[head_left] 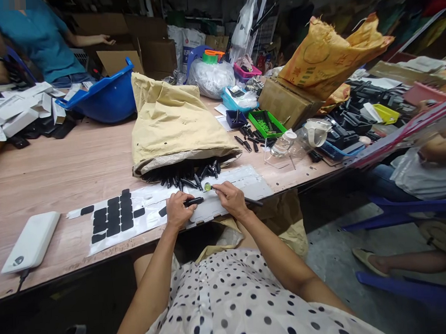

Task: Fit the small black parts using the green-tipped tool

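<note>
My left hand (177, 210) is closed around a short black tubular part (195, 201), which points to the right. In my right hand (230, 198) is a slim dark stick (254, 202) with a small round yellow-green end (208, 187), close to the black part. Both hands are over a grey-white board (242, 186) at the table's front edge. Just beyond them, black parts (188, 181) spill from the mouth of a tan sack (176, 120). Left of my left hand, a white sheet (143, 200) carries several black rounded stickers or pads (114, 213).
A white power bank (32, 242) with a cable lies at left. Farther back are a blue basin (102, 101), white boxes (24, 109), a green tray (267, 123) and a clear bottle (283, 142). A co-worker in teal (27, 40) is at far left; another person's arm shows at right.
</note>
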Action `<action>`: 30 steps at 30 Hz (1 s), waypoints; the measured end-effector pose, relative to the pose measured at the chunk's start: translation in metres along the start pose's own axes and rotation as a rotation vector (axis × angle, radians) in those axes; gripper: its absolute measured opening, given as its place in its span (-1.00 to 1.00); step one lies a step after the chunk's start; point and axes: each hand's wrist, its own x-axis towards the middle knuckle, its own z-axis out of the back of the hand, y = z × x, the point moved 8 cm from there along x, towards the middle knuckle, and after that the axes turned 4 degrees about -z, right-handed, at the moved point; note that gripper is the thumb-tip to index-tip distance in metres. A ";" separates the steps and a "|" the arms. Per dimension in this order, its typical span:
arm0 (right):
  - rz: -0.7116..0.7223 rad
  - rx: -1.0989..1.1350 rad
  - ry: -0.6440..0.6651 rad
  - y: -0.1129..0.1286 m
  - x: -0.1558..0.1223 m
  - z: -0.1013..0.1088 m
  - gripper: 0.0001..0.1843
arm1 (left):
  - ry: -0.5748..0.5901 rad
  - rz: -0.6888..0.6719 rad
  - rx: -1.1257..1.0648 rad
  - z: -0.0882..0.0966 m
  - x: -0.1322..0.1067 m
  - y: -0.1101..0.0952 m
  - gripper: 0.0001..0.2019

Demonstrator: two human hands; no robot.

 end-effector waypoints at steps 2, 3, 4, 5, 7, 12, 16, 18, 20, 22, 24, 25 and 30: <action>0.096 -0.074 0.027 -0.005 0.004 -0.004 -0.69 | 0.001 0.000 0.010 0.000 -0.001 0.000 -0.85; 0.145 -0.106 0.038 -0.007 0.005 -0.006 -0.70 | 0.002 -0.002 0.011 0.000 -0.001 0.000 -0.85; 0.186 -0.128 0.041 -0.008 0.005 -0.008 -0.70 | 0.002 -0.006 0.009 0.000 -0.001 0.000 -0.86; 0.216 -0.141 0.042 -0.010 0.005 -0.010 -0.70 | 0.002 -0.011 0.003 0.000 0.000 0.000 -0.88; 0.245 -0.146 0.034 -0.012 0.005 -0.012 -0.71 | -0.005 -0.024 -0.013 0.002 0.001 0.000 -0.91; 0.242 -0.128 0.016 -0.011 0.003 -0.014 -0.75 | -0.072 -0.116 -0.118 0.016 -0.015 -0.018 -0.82; 0.232 -0.114 0.012 -0.009 0.002 -0.013 -0.75 | 0.071 -0.216 -0.320 0.004 -0.064 -0.047 -0.72; 0.229 -0.110 0.010 -0.008 0.002 -0.013 -0.76 | 0.200 -0.206 -0.363 -0.015 -0.092 -0.052 -0.70; 0.227 -0.108 0.005 -0.007 0.002 -0.013 -0.76 | 0.289 -0.069 -0.318 -0.037 -0.111 -0.038 -0.69; 0.222 -0.107 -0.002 -0.006 0.001 -0.014 -0.76 | 0.376 0.134 -0.211 -0.056 -0.124 -0.014 -0.70; 0.215 -0.105 -0.011 -0.007 0.001 -0.015 -0.76 | 0.475 0.298 -0.089 -0.068 -0.131 0.006 -0.69; 0.214 -0.103 -0.014 -0.007 0.001 -0.015 -0.76 | 0.527 0.341 -0.040 -0.070 -0.133 0.010 -0.67; 0.223 -0.093 -0.032 -0.007 0.000 -0.016 -0.73 | 0.610 0.211 -0.132 -0.051 -0.116 -0.020 -0.71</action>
